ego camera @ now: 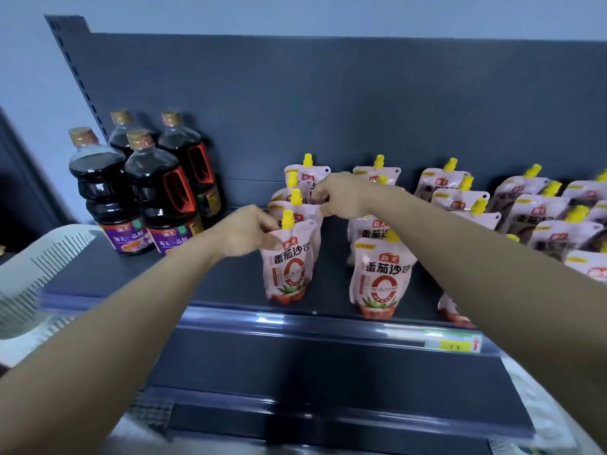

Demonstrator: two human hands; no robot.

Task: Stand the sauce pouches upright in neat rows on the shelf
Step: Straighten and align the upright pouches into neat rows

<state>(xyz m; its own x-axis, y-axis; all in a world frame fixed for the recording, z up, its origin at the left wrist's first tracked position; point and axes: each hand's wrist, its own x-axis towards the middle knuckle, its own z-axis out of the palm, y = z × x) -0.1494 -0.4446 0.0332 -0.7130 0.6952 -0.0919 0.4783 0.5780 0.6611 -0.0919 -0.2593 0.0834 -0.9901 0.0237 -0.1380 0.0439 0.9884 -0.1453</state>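
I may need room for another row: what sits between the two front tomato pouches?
Head view: only bare dark shelf lies between the front pouch that the left hand grips and the neighbouring front pouch.

Pale blue wall [295,11], dark grey shelf [213,284], slotted back panel [328,93], white crate [39,257]

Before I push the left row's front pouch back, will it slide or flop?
The front pouch looks like soft film bulging with sauce, so it probably dents rather than slides rigid. Its base is narrow and the yellow cap sits high, so it may tip. The left hand pinching its top should steady it.
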